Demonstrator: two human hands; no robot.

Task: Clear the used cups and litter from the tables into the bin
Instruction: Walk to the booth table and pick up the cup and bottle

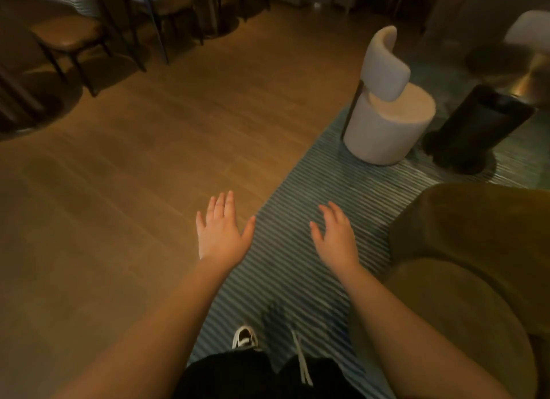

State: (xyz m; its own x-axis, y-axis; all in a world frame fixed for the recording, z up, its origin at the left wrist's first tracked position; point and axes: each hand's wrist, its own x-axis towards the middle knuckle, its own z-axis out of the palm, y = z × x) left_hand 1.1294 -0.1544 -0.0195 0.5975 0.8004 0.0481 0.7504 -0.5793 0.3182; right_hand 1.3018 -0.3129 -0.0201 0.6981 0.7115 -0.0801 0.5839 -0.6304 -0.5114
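My left hand (pixel 221 230) is stretched out flat in front of me, fingers apart, holding nothing. My right hand (pixel 334 236) is beside it, also spread and empty. Both hover over the floor where the wooden boards meet a striped rug. A tall black bin (pixel 476 128) stands on the rug at the right, well beyond my right hand. No cups or litter show in this view.
A white round stool (pixel 390 122) with a curved backrest stands on the striped blue rug (pixel 297 196) left of the bin. An olive armchair (pixel 470 250) fills the right side. Dark chairs (pixel 68 38) and table legs line the far left. Wooden floor (pixel 134 160) lies ahead.
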